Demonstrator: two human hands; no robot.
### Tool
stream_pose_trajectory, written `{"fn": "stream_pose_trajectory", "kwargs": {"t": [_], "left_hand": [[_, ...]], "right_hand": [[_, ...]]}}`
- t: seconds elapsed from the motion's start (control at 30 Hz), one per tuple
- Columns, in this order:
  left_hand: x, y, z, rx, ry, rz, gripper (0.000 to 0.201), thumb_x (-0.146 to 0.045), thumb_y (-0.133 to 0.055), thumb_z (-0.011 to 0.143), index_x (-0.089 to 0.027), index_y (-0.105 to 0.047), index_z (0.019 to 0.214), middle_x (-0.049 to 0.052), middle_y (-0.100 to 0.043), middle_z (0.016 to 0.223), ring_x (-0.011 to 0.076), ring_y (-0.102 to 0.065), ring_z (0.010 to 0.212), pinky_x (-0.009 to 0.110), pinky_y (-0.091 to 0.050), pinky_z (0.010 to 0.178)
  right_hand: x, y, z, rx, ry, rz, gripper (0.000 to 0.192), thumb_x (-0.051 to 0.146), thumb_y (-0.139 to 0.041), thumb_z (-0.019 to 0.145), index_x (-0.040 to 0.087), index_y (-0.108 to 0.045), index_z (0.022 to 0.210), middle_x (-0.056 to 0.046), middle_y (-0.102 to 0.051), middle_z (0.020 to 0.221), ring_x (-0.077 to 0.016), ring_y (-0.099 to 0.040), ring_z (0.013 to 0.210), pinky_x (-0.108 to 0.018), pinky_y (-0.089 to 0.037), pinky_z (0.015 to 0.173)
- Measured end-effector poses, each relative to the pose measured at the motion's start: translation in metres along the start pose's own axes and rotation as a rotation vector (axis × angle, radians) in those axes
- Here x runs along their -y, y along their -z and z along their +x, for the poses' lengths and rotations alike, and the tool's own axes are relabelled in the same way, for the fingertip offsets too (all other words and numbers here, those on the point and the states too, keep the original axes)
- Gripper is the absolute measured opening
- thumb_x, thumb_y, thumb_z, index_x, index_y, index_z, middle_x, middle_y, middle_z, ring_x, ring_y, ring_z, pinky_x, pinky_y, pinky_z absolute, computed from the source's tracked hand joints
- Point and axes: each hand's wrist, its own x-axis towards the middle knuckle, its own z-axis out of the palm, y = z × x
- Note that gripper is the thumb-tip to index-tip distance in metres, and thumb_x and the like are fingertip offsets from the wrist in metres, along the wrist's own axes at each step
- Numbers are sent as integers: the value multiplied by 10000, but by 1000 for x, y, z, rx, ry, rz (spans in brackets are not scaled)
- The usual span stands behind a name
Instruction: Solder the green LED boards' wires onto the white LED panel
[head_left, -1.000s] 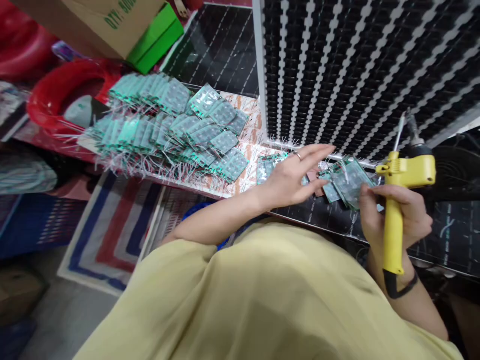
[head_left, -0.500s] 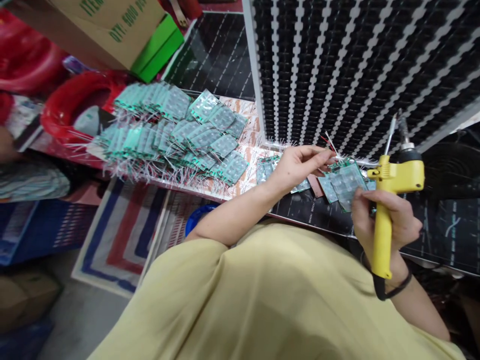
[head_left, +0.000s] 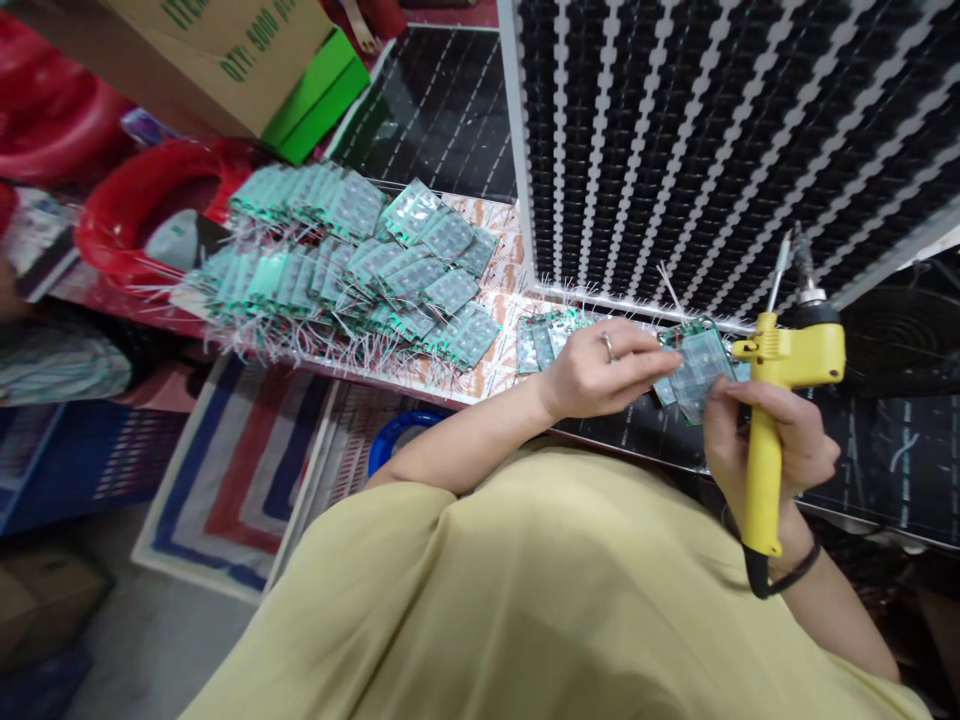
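We see that the left hand (head_left: 600, 370) has changed most; one second ago its fingers were spread, half a second ago they were pinched beside a thin white wire (head_left: 669, 287), and now they lie straight and close together, with the tips on the left part of the small green board (head_left: 703, 368); its thumb is hidden, so we cannot tell if this hand grips the board or only touches it. The right hand (head_left: 806, 425) has changed little; it grasps the yellow tool (head_left: 806, 352), and its thumb meets the near right corner of the board; for the work, we judge that the care goes now to the board rather than to the wire, while the tool is kept ready.

The board is at the near edge of the striped panel (head_left: 712, 150), over the table (head_left: 645, 425); the heap of boards (head_left: 356, 205) is left of the panel. The board looks almost square, so its long axis we cannot tell; the edge with wires faces the panel; the tool's handle runs lengthwise toward the panel, and its tip points there also, apart from the board.
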Motion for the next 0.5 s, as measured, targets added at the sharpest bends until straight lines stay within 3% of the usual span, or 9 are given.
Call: {"fn": "stream_pose_trajectory", "kwargs": {"t": [0.07, 0.17, 0.3, 0.4, 0.5], "left_hand": [[2, 6, -1, -38, -11, -56, 342, -506, -564, 900, -217, -708, 1010, 30, -726, 834, 88, -656, 714, 236, -528, 706], [3, 11, 7, -175, 320, -185, 453, -593, -562, 871, -191, -714, 1015, 37, -725, 831, 82, -646, 686, 207, -513, 635], [0, 2, 24, -125, 590, -408, 514, -631, -729, 696, -167, -741, 917, 57, -755, 952, 149, -703, 870, 242, -560, 759], [-3, -4, 28, -140, 736, -593, 504, -625, -735, 692, -165, -741, 896, 52, -763, 920, 165, -721, 851, 283, -588, 767], [-9, 4, 26, -98, 846, -732, 488, -600, -769, 669, -167, -729, 890, 32, -759, 832, 157, -731, 789, 282, -606, 724]], "right_hand": [[-2, 1, -1, 1, 16, 4, 219, 114, -756, 762, 206, -605, 891, 62, -655, 715, -85, -615, 554, -176, -505, 589], [-3, 3, -3, 15, 46, 31, 231, 94, -762, 748, 191, -607, 890, 59, -654, 712, -75, -600, 540, -169, -498, 590], [0, 2, -3, 69, 79, 77, 237, 65, -750, 750, 177, -612, 907, 44, -666, 721, -77, -589, 526, -178, -492, 575], [1, 3, -1, 135, 108, 120, 194, 79, -741, 774, 178, -611, 880, 49, -665, 702, -76, -589, 521, -175, -486, 559], [-10, 16, 0, 286, 117, 130, 173, 206, -761, 809, 184, -638, 928, 32, -688, 736, -98, -628, 571, -188, -498, 583]]}}
